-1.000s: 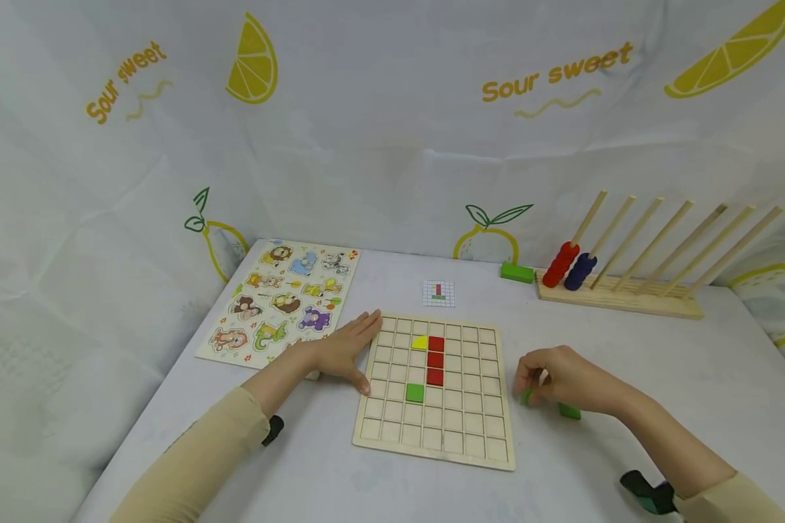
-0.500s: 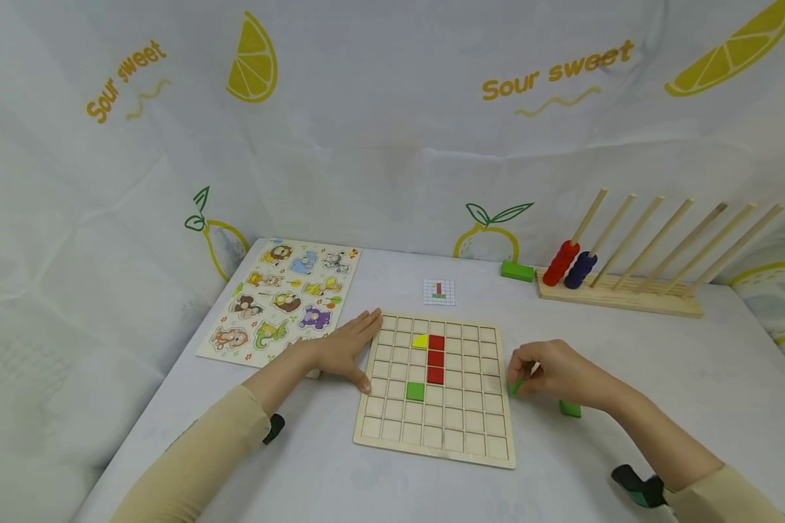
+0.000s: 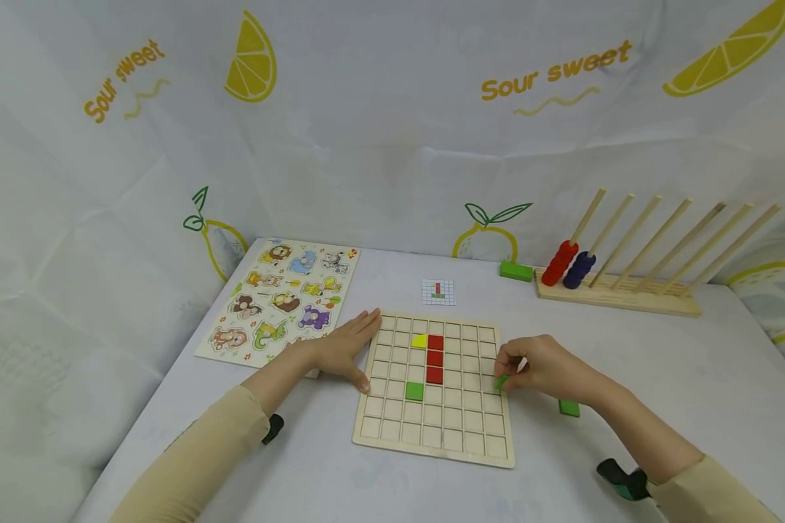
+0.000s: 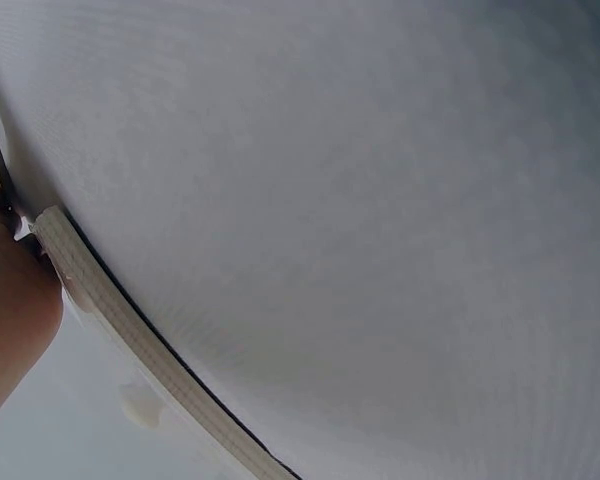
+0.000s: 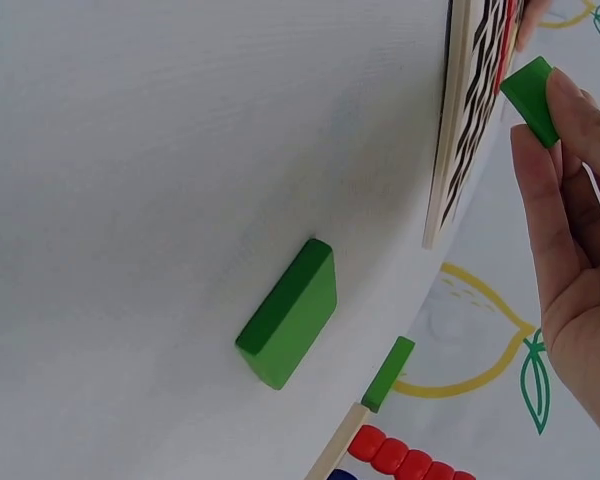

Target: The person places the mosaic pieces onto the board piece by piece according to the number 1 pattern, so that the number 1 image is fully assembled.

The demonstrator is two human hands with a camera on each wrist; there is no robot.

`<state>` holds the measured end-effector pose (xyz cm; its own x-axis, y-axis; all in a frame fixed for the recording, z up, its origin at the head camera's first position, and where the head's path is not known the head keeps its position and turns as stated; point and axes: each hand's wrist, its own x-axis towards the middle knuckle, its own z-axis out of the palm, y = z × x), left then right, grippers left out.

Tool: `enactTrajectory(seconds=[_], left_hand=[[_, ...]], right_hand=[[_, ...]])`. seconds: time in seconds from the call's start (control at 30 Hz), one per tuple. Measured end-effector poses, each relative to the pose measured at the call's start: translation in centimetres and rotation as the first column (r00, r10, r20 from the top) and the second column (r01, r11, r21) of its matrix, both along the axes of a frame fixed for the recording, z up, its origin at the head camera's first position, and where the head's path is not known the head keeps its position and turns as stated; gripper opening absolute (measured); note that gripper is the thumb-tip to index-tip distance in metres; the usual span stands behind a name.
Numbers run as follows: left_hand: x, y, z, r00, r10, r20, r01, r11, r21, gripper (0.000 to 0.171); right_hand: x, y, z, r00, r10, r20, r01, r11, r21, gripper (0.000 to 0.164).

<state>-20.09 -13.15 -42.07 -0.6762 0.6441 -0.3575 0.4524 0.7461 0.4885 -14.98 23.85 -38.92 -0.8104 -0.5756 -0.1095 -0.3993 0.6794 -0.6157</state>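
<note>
A wooden grid board (image 3: pixel 392 444) lies flat on the table, with red squares (image 3: pixel 435 359), a yellow curved piece (image 3: pixel 420 341) and a green square (image 3: pixel 415 391) in its cells. My left hand (image 3: pixel 343 354) rests along the board's left edge, fingers and thumb spread. Over the right edge, my right hand (image 3: pixel 544 367) pinches a small green tile (image 5: pixel 530 100) between thumb and fingertips. Another green tile (image 3: pixel 569 407) lies on the table below that wrist. Behind the board is a small pattern card (image 3: pixel 438 293) with a printed coloured figure.
An animal picture puzzle (image 3: pixel 235 354) lies at the left, just beyond my left forearm. At the back right stands a wooden peg rack (image 3: pixel 618 296) with red and blue beads, and a green block (image 3: pixel 516 271) beside it. A printed white curtain (image 3: pixel 379 109) rises behind the table.
My right hand has moved left with the green tile, from beside the board to over its right edge. My left hand has stayed in place.
</note>
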Motion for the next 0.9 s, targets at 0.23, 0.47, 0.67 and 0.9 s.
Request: enactTrajectory(seconds=[0.23,0.47,0.67,0.9], left_hand=[[0.1,0.0,0.1,1.000,0.003,0.008,-0.003,1.000,0.003,0.127],[0.0,0.0,0.1,1.000,0.003,0.009,-0.003,1.000,0.005,0.127],[-0.1,0.0,-0.1,1.000,0.007,0.006,-0.007,1.000,0.003,0.127],[-0.1,-0.1,-0.1,1.000,0.006,0.010,-0.006,1.000,0.007,0.128]], right_hand=[[-0.4,-1.0,0.0,1.000,0.006,0.005,-0.006,1.000,-0.023,0.019],[-0.8,-2.0,0.1,1.000,0.017,0.001,-0.017,0.999,-0.044,0.017],[-1.2,-3.0,-0.2,1.000,0.011,0.007,-0.011,0.998,-0.056,0.015],[-1.6,-4.1,-0.1,1.000,0.016,-0.003,-0.016,0.997,-0.082,0.015]])
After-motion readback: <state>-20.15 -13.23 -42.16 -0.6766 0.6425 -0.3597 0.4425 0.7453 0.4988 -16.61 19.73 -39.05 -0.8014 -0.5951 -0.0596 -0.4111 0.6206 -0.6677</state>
